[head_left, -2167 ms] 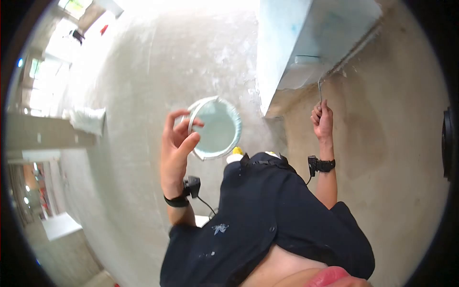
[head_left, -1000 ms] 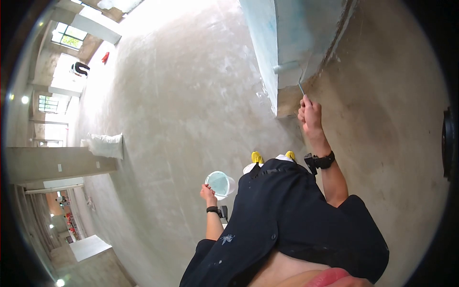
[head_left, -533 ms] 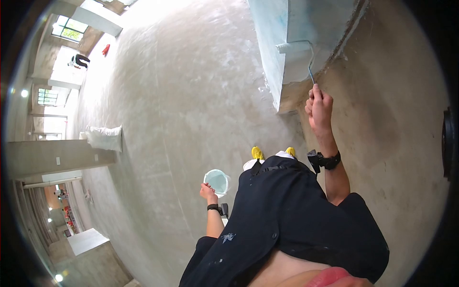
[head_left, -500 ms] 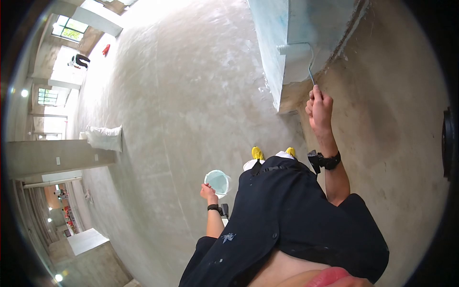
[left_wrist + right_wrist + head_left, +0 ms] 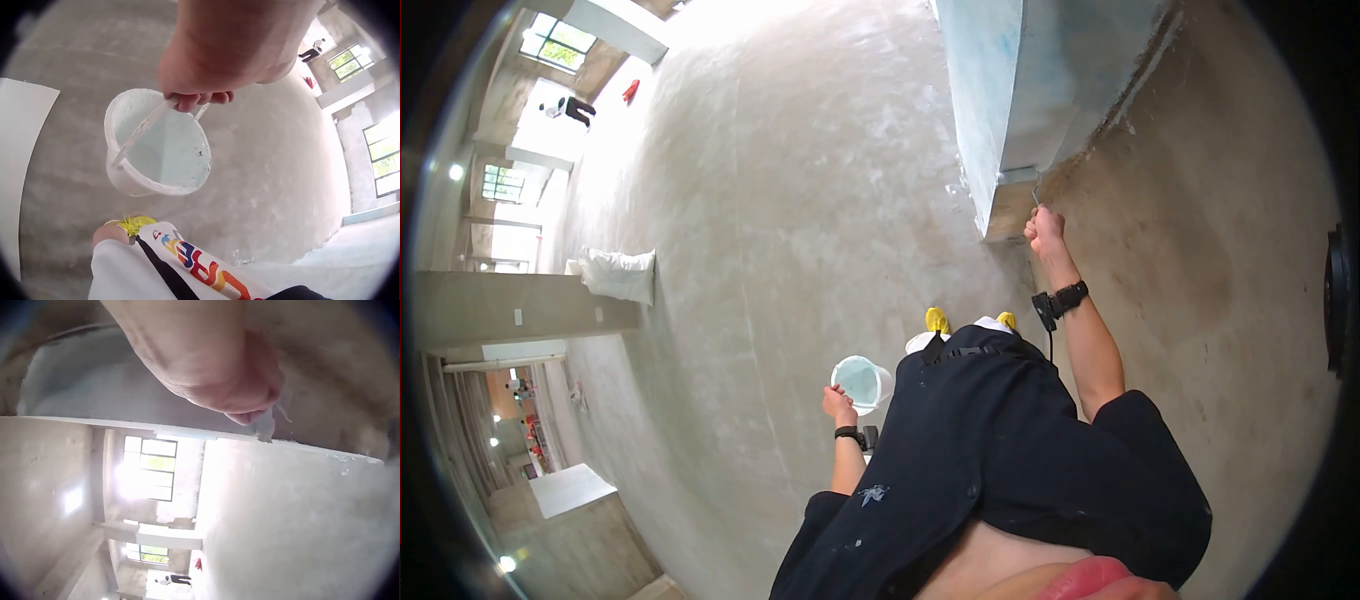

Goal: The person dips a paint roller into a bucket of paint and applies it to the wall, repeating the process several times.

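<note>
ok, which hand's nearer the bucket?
Left. The left hand grips the handle of the bucket; the right hand is well off to the right, near the painted wall, gripping the roller.

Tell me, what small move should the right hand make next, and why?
Perhaps ease the roller down over the brown strip: gripped by the right hand, it sits at the lower edge of the pale coat, and that strip looks uncoated.
</note>
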